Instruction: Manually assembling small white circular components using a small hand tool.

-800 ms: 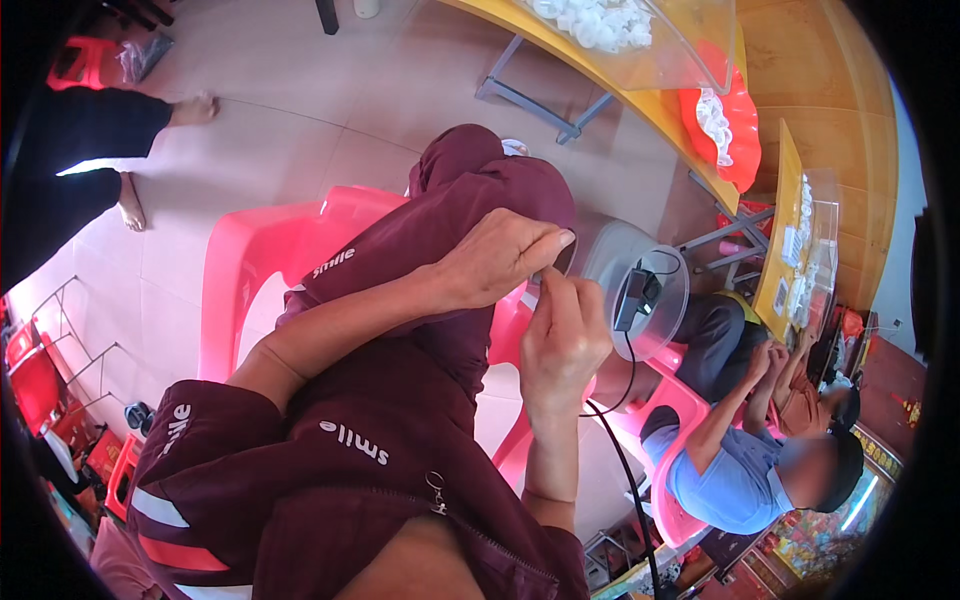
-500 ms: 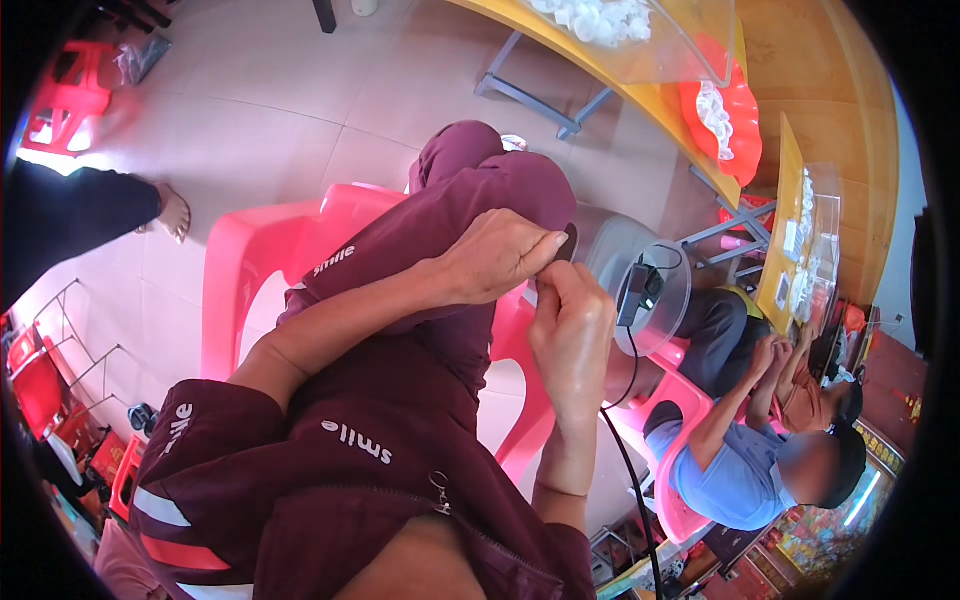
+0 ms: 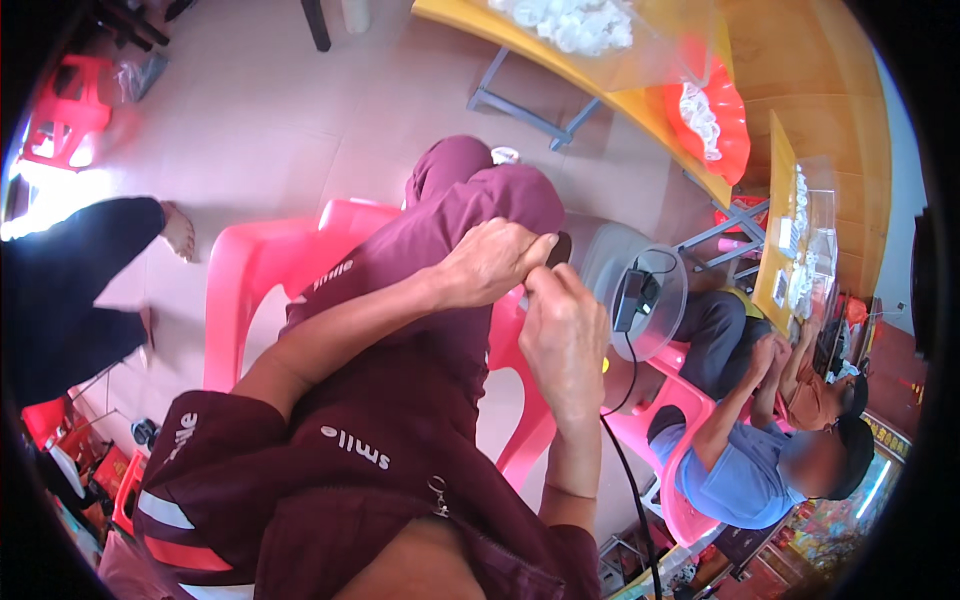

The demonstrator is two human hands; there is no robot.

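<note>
My left hand [image 3: 490, 262] is closed, its thumb and fingers pinched together above my thighs. Against it, my right hand [image 3: 568, 335] is closed too, knuckles up and fingertips meeting the left thumb. A small dark brown piece with a rounded edge [image 3: 563, 248] sticks out where the two hands meet. Most of it is hidden by the fingers, and its kind cannot be made out. Under the hands are the maroon trousers [image 3: 500, 195] on my legs. Just right of the hands stands a clear plastic tub [image 3: 672, 325] with a black adapter-like box [image 3: 629, 300] and cable in it.
A wooden table [image 3: 640, 120] at the upper right bears white pieces [image 3: 575, 25] and a red scalloped dish [image 3: 735, 130]. A person in blue [image 3: 735, 470] sits at the right. Dark-trousered legs [image 3: 80, 260] stand at the left. A black cable [image 3: 632, 470] runs beside my right arm.
At the left, the dark-trousered person has stepped further into view, with both legs now showing. My hands stay together around the dark piece, the right one slightly turned. The whole view has shifted a little.
</note>
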